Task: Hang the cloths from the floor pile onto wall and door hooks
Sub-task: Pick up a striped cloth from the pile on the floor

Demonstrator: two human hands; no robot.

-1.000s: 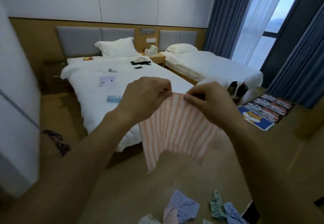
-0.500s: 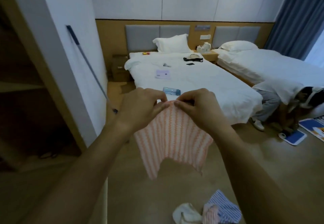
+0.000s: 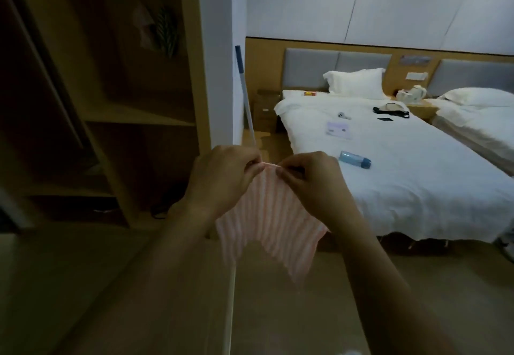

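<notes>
Left hand: the left hand [image 3: 225,179] sits at centre frame, fingers curled, pinching the top edge of the cloth between thumb and fingertips.
Right hand: the right hand [image 3: 311,182] is just beside the left, fingers also curled, pinching the same top edge; the two pinches nearly touch.
Cloth: the pink-and-white striped cloth [image 3: 267,226] hangs down from both hands in the lower centre of the frame, its bottom edge loose and uneven above the floor.
Hung cloths: in the upper left, a pale pink cloth [image 3: 143,30] and a green striped cloth [image 3: 167,32] hang side by side inside the dark wooden shelving unit [image 3: 139,115]; what holds them up cannot be seen.
Pole: a pale pole with a blue top [image 3: 246,99] leans against the white wall corner, above the hands.
Bed: the white bed [image 3: 403,176] fills the right of the frame, with a pillow [image 3: 354,83] at its head.
On the bed: a blue bottle [image 3: 354,159] lies on its side right of the hands; further up lie a printed card [image 3: 338,129], a black strap [image 3: 390,110] and a small red-and-yellow item [image 3: 310,93].
Writing: the card's print is too blurred to read, and no brand or label is legible anywhere.
</notes>
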